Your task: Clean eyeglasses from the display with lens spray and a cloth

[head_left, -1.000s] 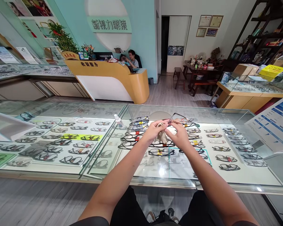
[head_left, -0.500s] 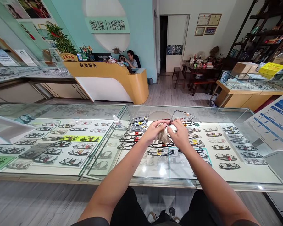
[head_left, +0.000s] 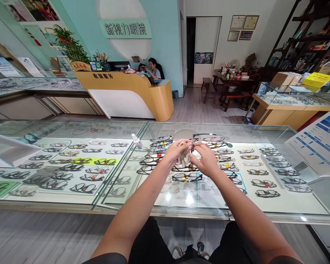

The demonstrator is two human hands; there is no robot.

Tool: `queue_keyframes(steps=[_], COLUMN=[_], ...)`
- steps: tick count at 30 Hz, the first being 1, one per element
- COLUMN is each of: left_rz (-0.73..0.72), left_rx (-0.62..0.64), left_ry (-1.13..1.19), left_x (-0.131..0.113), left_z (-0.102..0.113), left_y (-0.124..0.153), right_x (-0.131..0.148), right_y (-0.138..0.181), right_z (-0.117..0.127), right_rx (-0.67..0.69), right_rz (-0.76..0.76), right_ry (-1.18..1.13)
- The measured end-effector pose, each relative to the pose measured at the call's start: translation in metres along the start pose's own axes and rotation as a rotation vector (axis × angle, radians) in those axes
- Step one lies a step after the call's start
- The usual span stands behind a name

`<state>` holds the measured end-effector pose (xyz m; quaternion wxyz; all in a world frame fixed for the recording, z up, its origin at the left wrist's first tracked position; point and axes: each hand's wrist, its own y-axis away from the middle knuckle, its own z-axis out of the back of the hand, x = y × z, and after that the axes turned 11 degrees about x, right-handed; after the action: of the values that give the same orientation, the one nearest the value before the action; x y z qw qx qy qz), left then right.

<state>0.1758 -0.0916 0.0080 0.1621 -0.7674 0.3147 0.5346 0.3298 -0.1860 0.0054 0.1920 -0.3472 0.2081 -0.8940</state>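
Over the glass display case (head_left: 176, 211), my two hands meet around a pair of eyeglasses (head_left: 193, 140) with a dark frame. One temple arm of it sticks out to the right, above my fingers. My left hand (head_left: 175, 152) is closed on a pale cloth (head_left: 184, 157) that hangs below its fingers, against the frame. With fingers pinched, my right hand (head_left: 205, 158) grips the eyeglasses. Much of the frame is hidden by fingers and cloth. Several other eyeglasses (head_left: 187, 177) lie in rows under and around my hands.
A small white spray bottle (head_left: 136, 140) stands left of my hands. Printed sheets (head_left: 319, 143) stand at the right, and a white stand (head_left: 11, 150) at the left. Two people (head_left: 153, 69) sit behind the wooden counter (head_left: 159, 104). A dark table (head_left: 236, 79) with benches is farther back.
The eyeglasses have turned between my hands, and the raised temple arm now lies lower and flatter. Both hands have shifted slightly left, with the cloth.
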Motion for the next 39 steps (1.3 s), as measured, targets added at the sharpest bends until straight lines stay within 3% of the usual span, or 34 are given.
queue_keyframes(steps=[15,21,30,39], left_rz=[0.095,0.072,0.137,0.216], left_rx=[0.116,0.157,0.385,0.485], left_ry=[-0.037,-0.055,-0.091,-0.055], left_x=[-0.006,-0.008,-0.020,-0.017], left_z=[0.007,0.010,0.024,0.035], left_y=[0.002,0.003,0.008,0.007], right_x=[-0.001,0.001,0.013,0.021], right_y=[0.005,0.004,0.007,0.008], right_z=[-0.004,-0.003,0.000,0.000], right_rx=[-0.074,-0.082,-0.058,-0.027], right_rz=[0.165,0.188,0.217,0.272], right_ry=[0.249,0.198,-0.016,-0.032])
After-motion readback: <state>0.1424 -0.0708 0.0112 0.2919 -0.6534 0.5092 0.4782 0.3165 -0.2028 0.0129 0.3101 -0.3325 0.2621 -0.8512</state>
